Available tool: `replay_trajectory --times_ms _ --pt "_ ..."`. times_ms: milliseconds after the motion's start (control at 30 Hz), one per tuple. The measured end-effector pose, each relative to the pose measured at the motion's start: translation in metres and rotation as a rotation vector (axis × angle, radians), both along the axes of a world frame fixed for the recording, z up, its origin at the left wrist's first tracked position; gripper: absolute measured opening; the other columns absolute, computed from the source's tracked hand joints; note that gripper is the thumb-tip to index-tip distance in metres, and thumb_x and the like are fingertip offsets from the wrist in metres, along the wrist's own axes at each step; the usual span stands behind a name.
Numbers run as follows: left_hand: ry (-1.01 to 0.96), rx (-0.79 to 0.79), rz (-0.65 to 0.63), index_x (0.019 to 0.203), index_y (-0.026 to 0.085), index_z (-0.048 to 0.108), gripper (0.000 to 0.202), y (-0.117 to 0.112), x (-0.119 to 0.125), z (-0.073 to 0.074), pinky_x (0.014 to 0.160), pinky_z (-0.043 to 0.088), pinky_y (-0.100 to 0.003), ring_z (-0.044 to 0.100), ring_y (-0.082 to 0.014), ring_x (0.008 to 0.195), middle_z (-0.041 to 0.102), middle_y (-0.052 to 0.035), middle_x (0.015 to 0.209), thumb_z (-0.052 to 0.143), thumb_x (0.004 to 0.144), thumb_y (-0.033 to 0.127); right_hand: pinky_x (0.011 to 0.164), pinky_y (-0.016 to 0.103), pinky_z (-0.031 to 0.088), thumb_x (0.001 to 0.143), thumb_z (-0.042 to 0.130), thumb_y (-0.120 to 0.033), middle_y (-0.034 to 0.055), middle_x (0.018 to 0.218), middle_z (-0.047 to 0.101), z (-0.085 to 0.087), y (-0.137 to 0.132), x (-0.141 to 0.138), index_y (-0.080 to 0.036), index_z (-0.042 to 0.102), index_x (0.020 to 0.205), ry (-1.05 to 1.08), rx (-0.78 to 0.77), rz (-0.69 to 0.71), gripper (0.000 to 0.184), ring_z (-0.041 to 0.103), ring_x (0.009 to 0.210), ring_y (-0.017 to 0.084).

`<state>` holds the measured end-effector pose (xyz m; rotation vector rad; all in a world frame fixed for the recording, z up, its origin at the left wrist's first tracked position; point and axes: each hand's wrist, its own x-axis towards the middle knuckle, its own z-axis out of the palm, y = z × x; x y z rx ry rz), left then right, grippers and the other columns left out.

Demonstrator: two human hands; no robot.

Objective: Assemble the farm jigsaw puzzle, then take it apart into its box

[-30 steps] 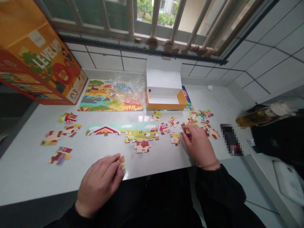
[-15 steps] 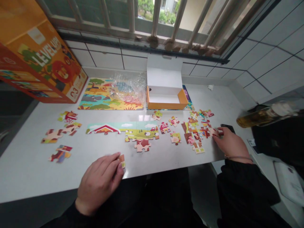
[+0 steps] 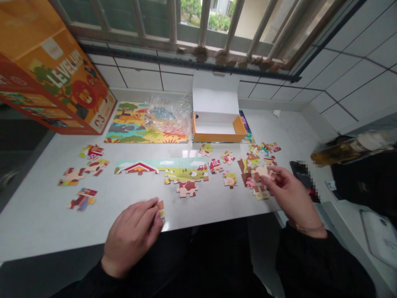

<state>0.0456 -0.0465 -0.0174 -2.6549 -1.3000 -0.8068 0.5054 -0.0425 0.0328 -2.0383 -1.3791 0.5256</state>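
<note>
On my far left, a big orange box [image 3: 52, 70] rests at the corner of the tabletop [image 3: 40, 223]. Just right of it, loose puzzle pieces [image 3: 72, 177] lie scattered. My left hand [image 3: 130, 238] sits at the near edge, its grip narrow, pinching a small piece [image 3: 160, 209] between thumb and fingers. Beyond it runs a part-built puzzle strip [image 3: 161, 169] with a red-roofed barn, and a cow-patterned piece [image 3: 187, 188] lies just off its near side. Farther back, a finished puzzle [image 3: 124, 128] lies partly under a plastic bag [image 3: 164, 116], beside an open carton [image 3: 217, 120]. To the right, my right hand [image 3: 294, 194] has a narrow grip on a pale piece [image 3: 262, 171], held just above a heap of pieces [image 3: 249, 178]. Past it lie a blurred dark object [image 3: 300, 174] and a bottle [image 3: 350, 149].
</note>
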Motion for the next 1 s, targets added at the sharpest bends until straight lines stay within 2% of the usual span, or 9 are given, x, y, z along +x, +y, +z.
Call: replay_trajectory --times_ms 33,100,167,267,533,733,800,900,1000 --pt "0.001 0.000 0.000 0.111 0.020 0.070 0.011 0.000 0.000 0.000 0.092 0.059 -0.045 0.077 -0.0294 0.105 0.081 -0.0108 0.122 0.071 0.101 0.017 0.069 0.033 0.057 0.095 0.073 -0.064 0.0022 0.089 0.071 -0.002 0.000 -0.020 -0.023 0.064 0.139 0.229 -0.023 0.056 0.062 0.071 0.077 0.021" --pt "0.003 -0.002 0.001 0.111 0.020 0.070 0.010 0.000 0.000 0.000 0.092 0.059 -0.045 0.077 -0.0296 0.106 0.081 -0.0108 0.122 0.071 0.101 0.017 0.071 0.035 0.062 0.091 0.080 -0.063 0.0000 0.091 0.070 -0.009 0.001 -0.057 -0.025 0.059 0.143 0.548 -0.070 0.140 0.067 0.072 0.076 0.020" --pt "0.005 -0.004 0.002 0.110 0.020 0.070 0.010 0.000 0.000 0.000 0.093 0.059 -0.045 0.077 -0.0298 0.106 0.081 -0.0110 0.123 0.071 0.101 0.017 0.074 0.037 0.066 0.089 0.085 -0.061 0.0004 0.096 0.070 -0.014 0.002 -0.086 -0.026 0.058 0.143 0.702 -0.121 0.178 0.070 0.076 0.078 0.020" --pt "0.003 -0.011 0.006 0.110 0.020 0.071 0.009 -0.001 0.000 0.000 0.094 0.059 -0.045 0.077 -0.0298 0.107 0.081 -0.0112 0.123 0.070 0.101 0.017 0.077 0.038 0.068 0.089 0.086 -0.060 0.0016 0.101 0.071 -0.019 0.002 -0.111 -0.026 0.058 0.141 0.775 -0.161 0.193 0.068 0.080 0.082 0.021" --pt "0.004 -0.010 0.012 0.112 0.020 0.071 0.013 -0.002 0.000 -0.001 0.093 0.059 -0.045 0.077 -0.0302 0.107 0.081 -0.0114 0.124 0.072 0.099 0.016 0.078 0.038 0.068 0.096 0.078 -0.057 0.0054 0.100 0.080 -0.022 -0.004 -0.129 -0.023 0.060 0.130 0.803 -0.213 0.246 0.051 0.080 0.083 0.021" --pt "0.002 -0.007 0.016 0.110 0.020 0.071 0.011 -0.002 0.001 0.001 0.094 0.059 -0.044 0.077 -0.0295 0.107 0.081 -0.0109 0.123 0.072 0.099 0.017 0.077 0.036 0.063 0.106 0.067 -0.048 0.0045 0.097 0.081 -0.023 -0.009 -0.123 -0.024 0.071 0.135 0.532 -0.201 0.348 0.038 0.077 0.085 0.021" --pt "0.011 -0.015 0.015 0.111 0.020 0.071 0.012 -0.001 0.001 0.001 0.094 0.059 -0.045 0.077 -0.0293 0.107 0.081 -0.0110 0.124 0.071 0.100 0.017 0.085 0.040 0.064 0.108 0.062 -0.043 0.0067 0.108 0.083 -0.022 -0.010 -0.120 -0.026 0.074 0.137 0.407 -0.162 0.401 0.036 0.078 0.094 0.023" --pt "0.015 -0.018 0.013 0.112 0.020 0.070 0.012 -0.002 0.000 0.000 0.094 0.059 -0.045 0.077 -0.0296 0.107 0.081 -0.0114 0.124 0.071 0.100 0.017 0.104 0.045 0.061 0.111 0.056 -0.035 0.0087 0.127 0.082 -0.021 -0.012 -0.119 -0.026 0.078 0.134 0.280 -0.065 0.498 0.032 0.077 0.116 0.026" --pt "0.008 -0.010 0.014 0.111 0.019 0.070 0.012 -0.003 -0.001 0.000 0.094 0.059 -0.045 0.077 -0.0299 0.108 0.081 -0.0116 0.124 0.072 0.100 0.016 0.106 0.045 0.061 0.113 0.054 -0.030 0.0089 0.127 0.081 -0.021 -0.015 -0.121 -0.026 0.076 0.134 0.203 -0.008 0.552 0.031 0.076 0.118 0.025"
